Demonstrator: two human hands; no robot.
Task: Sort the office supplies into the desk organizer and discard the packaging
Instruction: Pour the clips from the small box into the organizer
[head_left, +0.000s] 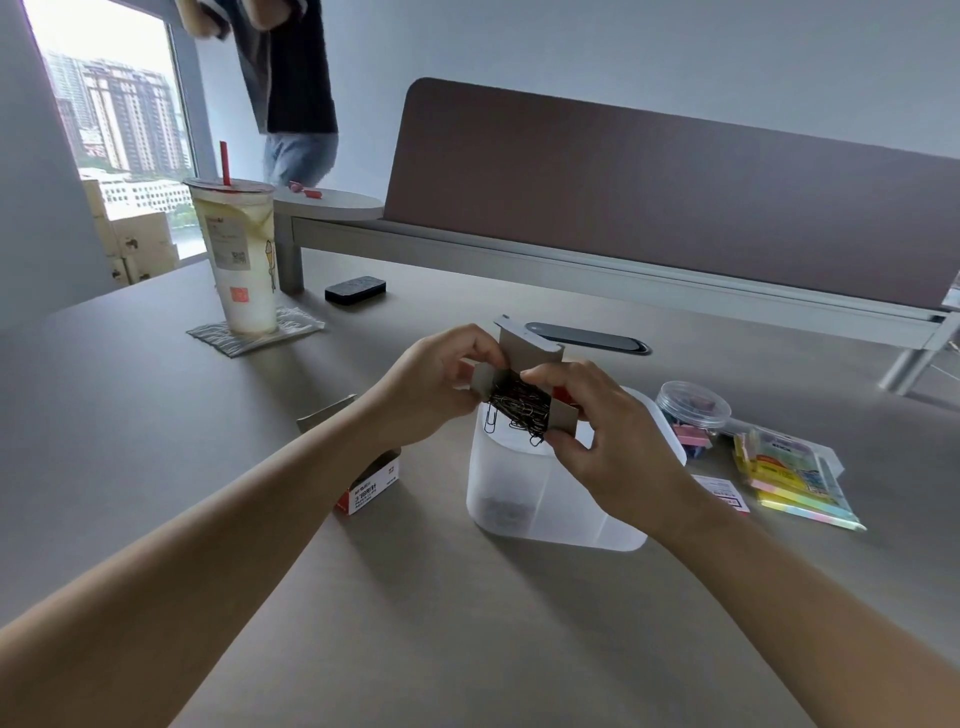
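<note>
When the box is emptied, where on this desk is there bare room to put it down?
Bare: the near desk between the forearms, in front of the organizer; also the wide left stretch between the drink cup and the small red-and-white box. Crowded: right of the organizer, with the clip jar, loose clips and sticky-note packs.

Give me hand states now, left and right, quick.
Left hand: closed on the opened paper clip box, tipped over the organizer.
Right hand: closed on the same box's other side.
</note>
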